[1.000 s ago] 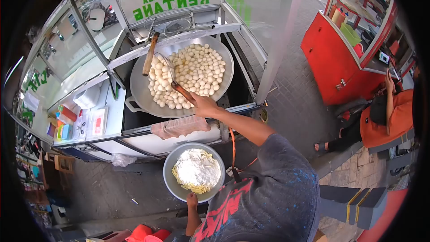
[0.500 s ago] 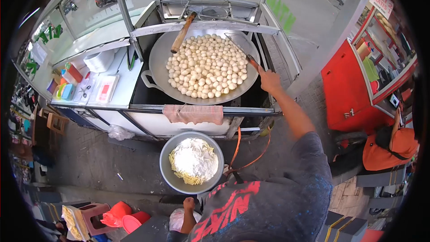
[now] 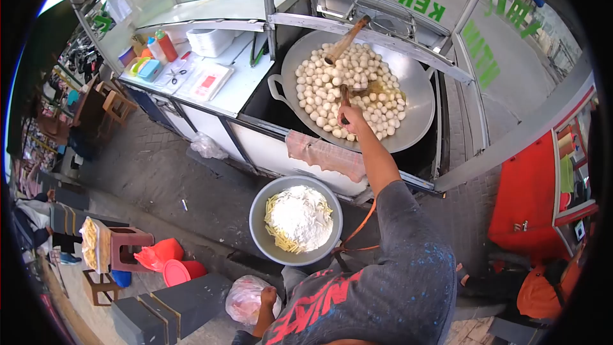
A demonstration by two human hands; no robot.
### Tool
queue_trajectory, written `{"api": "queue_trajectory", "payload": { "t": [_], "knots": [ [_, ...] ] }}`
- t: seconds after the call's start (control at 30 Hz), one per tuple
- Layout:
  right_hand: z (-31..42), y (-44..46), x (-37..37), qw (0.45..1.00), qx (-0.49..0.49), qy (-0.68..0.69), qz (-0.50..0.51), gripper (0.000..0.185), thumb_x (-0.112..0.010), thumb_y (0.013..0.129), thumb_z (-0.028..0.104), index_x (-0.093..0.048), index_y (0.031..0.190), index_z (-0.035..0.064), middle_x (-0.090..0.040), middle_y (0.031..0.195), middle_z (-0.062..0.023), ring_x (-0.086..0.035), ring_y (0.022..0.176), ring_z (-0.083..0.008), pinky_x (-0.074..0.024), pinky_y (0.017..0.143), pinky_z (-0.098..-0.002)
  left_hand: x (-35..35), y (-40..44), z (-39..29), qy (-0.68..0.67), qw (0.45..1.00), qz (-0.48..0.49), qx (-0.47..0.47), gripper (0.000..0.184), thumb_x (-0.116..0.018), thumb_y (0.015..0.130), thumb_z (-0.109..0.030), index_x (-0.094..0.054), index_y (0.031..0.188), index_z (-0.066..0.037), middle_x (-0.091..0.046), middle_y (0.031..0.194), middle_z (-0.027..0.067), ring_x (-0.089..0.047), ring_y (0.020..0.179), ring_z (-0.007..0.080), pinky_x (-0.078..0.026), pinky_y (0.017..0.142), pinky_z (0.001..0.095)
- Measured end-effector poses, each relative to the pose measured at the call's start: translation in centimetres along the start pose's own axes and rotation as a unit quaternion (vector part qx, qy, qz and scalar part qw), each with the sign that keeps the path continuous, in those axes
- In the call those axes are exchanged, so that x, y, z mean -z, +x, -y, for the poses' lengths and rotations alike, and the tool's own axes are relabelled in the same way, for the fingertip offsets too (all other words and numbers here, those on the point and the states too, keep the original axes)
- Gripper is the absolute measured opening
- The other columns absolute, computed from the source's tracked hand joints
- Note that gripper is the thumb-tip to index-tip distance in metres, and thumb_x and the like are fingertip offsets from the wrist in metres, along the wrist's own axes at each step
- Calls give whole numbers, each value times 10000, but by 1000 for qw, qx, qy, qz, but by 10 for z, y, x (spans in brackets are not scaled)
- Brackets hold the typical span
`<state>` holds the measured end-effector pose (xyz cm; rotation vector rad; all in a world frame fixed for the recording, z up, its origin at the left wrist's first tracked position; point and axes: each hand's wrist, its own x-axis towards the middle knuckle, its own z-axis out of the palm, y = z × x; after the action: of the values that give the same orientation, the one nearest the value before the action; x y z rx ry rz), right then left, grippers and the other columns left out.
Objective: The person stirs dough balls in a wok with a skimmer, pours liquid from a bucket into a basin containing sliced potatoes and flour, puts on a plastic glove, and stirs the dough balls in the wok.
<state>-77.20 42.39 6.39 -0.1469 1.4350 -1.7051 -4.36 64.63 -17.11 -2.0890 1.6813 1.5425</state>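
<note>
My right hand [image 3: 350,120] grips the wooden handle of a wire skimmer [image 3: 345,96], whose head is partly hidden among pale round balls [image 3: 319,76]. The balls crowd the left and middle of a wide metal wok [image 3: 418,112], with some oil showing between them. A second wooden-handled tool [image 3: 348,39] leans across the far rim. Down low, my left hand [image 3: 267,296] is curled into a fist beside a clear plastic bag [image 3: 242,299]; I see nothing in it. Between me and the cart, a grey basin [image 3: 257,220] holds pale yellow strips [image 3: 281,236] under white powder [image 3: 303,214].
A pink cloth [image 3: 325,154] hangs on the cart's front edge. On the left counter [image 3: 239,57] are white trays [image 3: 211,41], sauce bottles [image 3: 166,46] and scissors [image 3: 174,76]. A red cart [image 3: 527,198] and a person in orange [image 3: 543,294] are at right; stools [image 3: 131,243] stand lower left.
The skimmer has gone from the wok's right side into the middle of the balls, with my right hand. Balls have shifted left, baring the wok's right side. The camera view has turned.
</note>
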Motion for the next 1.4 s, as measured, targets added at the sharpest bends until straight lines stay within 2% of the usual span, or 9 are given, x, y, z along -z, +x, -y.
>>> {"api": "queue_trajectory", "payload": {
  "t": [0.17,0.33,0.5,0.63,0.9,1.2,1.23,1.3,1.4],
  "knots": [
    [31,-58,7,996,50,-48,57,179,-514,738,-45,-502,903,24,-486,605,-49,-454,456,-129,-376,395,-271,0,20,-3,-22,993,-38,-105,272,-581,832,-204,-629,1016,-9,-631,757,73,-600,600,149,-480,483,283],
    [29,-156,24,959,132,-244,48,550,-541,724,16,-476,1270,6,-604,788,-113,-591,600,-171,-461,500,-310,-9,21,-50,-46,990,-59,-116,267,-586,827,-188,-635,996,13,-660,796,93,-619,624,155,-503,561,294],
    [20,-224,45,818,261,-510,-57,678,-561,682,69,-429,1347,77,-639,1015,-222,-596,947,-412,-472,798,-413,-29,42,-54,-39,991,-28,-124,313,-601,825,-230,-623,1022,12,-658,820,91,-633,706,158,-504,619,299],
    [28,-274,93,678,219,-686,-148,727,-560,705,52,-384,1394,204,-606,1069,-172,-596,984,-372,-478,809,-468,-36,12,-90,-40,993,-29,-108,280,-581,790,-222,-655,926,12,-675,843,176,-659,825,276,-500,759,362],
    [91,-218,197,505,145,-818,-234,785,-633,701,38,-337,1409,205,-568,1050,-178,-620,901,-361,-506,756,-470,-31,15,-55,58,995,-22,-75,314,-542,733,-262,-687,876,-23,-668,868,210,-647,849,349,-499,792,410],
    [22,-68,122,742,123,-647,-128,622,-574,628,14,-423,1220,-101,-560,1134,-306,-529,1116,-420,-396,981,-407,-22,-35,-10,29,997,-71,23,307,-592,739,-326,-694,855,-61,-682,855,167,-655,826,322,-508,746,425],
    [-11,-7,133,800,192,-553,-135,550,-569,641,7,-454,1169,-97,-583,1074,-261,-612,927,-410,-470,869,-434,-21,-41,-13,19,997,-66,39,309,-598,740,-328,-698,869,-66,-685,878,166,-656,843,319,-509,758,424],
    [-14,-4,79,917,80,-365,-138,371,-551,681,10,-516,1046,-46,-590,855,-167,-598,626,-311,-514,606,-404,-34,-42,1,9,994,-106,8,302,-595,748,-324,-700,883,-75,-686,879,164,-658,846,311,-511,767,417],
    [-10,-8,48,993,-64,-76,-63,150,-532,708,18,-525,849,68,-506,634,-57,-453,456,-150,-390,402,-277,-43,-36,2,28,994,-103,-22,298,-589,756,-318,-699,886,-74,-685,883,164,-658,852,308,-512,777,412]
  ]
}}
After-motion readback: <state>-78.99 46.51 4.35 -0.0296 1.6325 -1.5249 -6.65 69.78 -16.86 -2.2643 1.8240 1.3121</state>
